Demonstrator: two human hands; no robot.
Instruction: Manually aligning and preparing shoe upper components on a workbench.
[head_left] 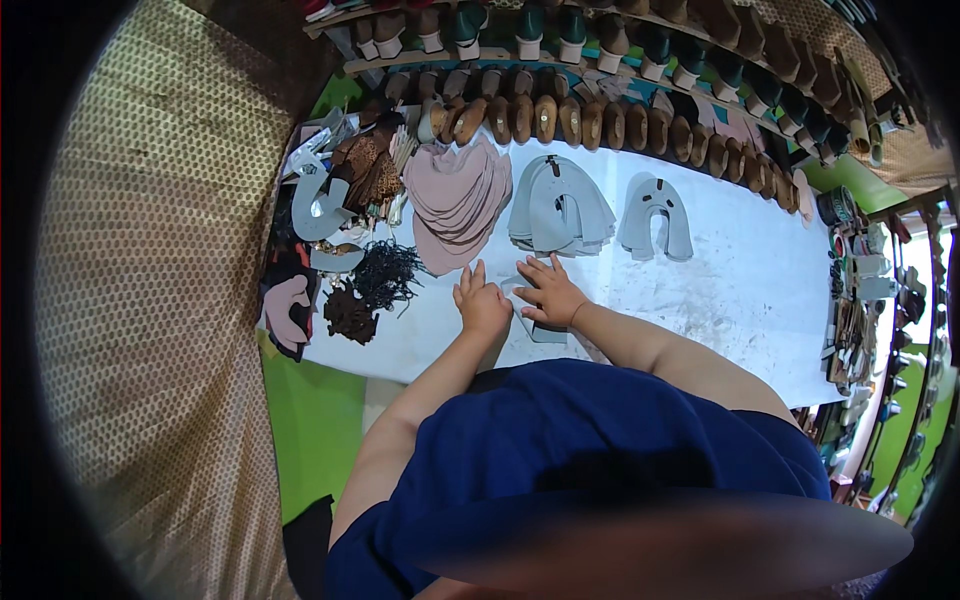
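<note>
Both hands are over the white-covered table close to my body. My left hand (484, 303) has its fingers stretched forward and apart, its inner edge at a grey U-shaped shoe-upper piece (548, 336). My right hand (551, 294) lies over that piece with fingers spread, hiding much of it. Ahead of the right hand is a fanned stack of grey U-shaped shoe uppers (535, 220) with small dark marks at the top. A smaller pile of the same grey uppers (678, 225) lies to its right. Pink leather pieces (455, 200) are fanned out ahead of my left hand.
Black laces (390, 272) and a dark brown bundle (350, 313) lie at left, near pink cutouts (288, 308) and brown patterned scraps (368, 165). Wooden shoe lasts (545, 118) line the far edge. Shelves of shoes (530, 35) stand behind. Tools and materials (850, 300) crowd the right edge.
</note>
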